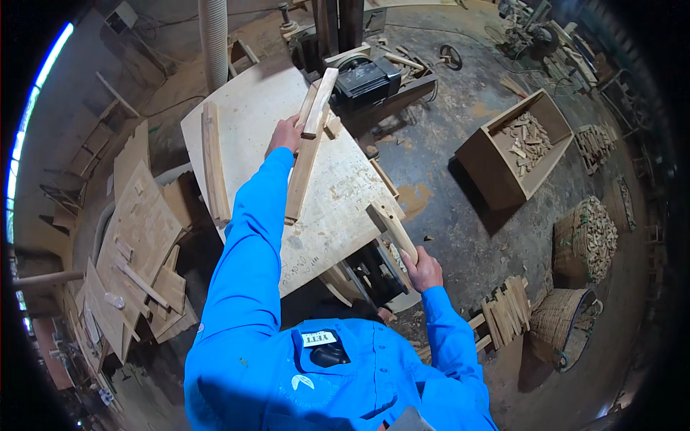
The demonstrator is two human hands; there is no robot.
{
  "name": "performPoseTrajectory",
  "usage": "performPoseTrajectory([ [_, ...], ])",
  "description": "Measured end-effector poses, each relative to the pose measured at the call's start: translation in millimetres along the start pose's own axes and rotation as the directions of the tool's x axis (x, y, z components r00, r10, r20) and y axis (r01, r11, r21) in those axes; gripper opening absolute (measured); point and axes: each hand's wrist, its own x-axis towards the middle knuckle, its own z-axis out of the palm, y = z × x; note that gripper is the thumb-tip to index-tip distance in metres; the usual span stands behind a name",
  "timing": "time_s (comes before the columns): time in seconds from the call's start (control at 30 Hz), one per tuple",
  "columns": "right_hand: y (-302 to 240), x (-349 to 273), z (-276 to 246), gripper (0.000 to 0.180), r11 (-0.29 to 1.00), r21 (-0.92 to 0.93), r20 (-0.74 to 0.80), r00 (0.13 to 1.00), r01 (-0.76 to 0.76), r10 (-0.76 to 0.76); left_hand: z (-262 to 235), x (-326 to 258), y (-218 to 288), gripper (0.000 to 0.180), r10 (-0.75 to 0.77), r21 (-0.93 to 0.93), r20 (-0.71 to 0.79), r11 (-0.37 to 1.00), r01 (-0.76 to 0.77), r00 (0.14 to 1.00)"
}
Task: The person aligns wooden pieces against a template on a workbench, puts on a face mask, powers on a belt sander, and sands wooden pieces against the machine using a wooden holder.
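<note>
My left hand [286,135] reaches over the pale worktable [332,194] with its fingers closed at the left edge of a wooden strip [307,106]; part of the grip is hidden. Against that strip lies a lighter wooden strip [321,100], and a longer wooden strip [300,183] runs below them toward me. At the table's right corner my right hand [422,269] is wrapped round the near end of a short wooden piece [397,231]. Its far end points away from me, over the table's edge. More wooden strips [215,161] lie side by side on the left of the table.
A black motor [366,79] stands beyond the table, near a ribbed hose [213,43]. On the right are a wooden box [489,169] of offcuts, a full basket [575,244] and a tipped basket [557,323]. Stacked boards [140,237] lie to the left.
</note>
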Motion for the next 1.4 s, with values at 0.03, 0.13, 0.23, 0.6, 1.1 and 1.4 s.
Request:
performPoseTrajectory([
  [0.03,3.3,-1.8,1.5,0.048,1.0,-0.001,-0.015,1.0,-0.005,0.005,2.4,-3.3,0.6,0.044,0.013,-0.008,0.0,1.0,-0.013,1.0],
  [0.13,-0.5,-2.3,4.6,0.048,0.999,0.018,0.0,1.0,-0.031,0.031,-0.7,-2.8,0.2,0.044,-0.005,-0.014,-0.006,1.0,0.005,1.0],
  [0.23,2.8,-9.3,5.7,0.048,0.999,0.033,-0.001,0.999,-0.043,0.043,5.3,-7.9,2.8,0.043,-0.014,0.001,-0.001,1.0,0.014,1.0],
  [0.6,34.6,-45.0,-10.9,0.057,0.999,0.018,0.001,0.999,-0.037,0.037,18.5,-33.0,-10.6,0.05,0.1,0.094,0.039,0.99,-0.103,0.994],
  [1.1,55.9,-82.1,-29.6,0.059,0.996,0.088,0.053,0.998,-0.018,0.013,-8.3,-131.3,16.1,0.04,0.334,0.398,-0.109,0.877,-0.267,0.936],
  [1.4,45.7,-80.0,-32.5,0.058,0.995,0.067,0.07,0.995,-0.075,0.07,-8.2,-139.5,-3.3,0.055,-0.18,0.107,0.063,0.979,0.172,0.982],
])
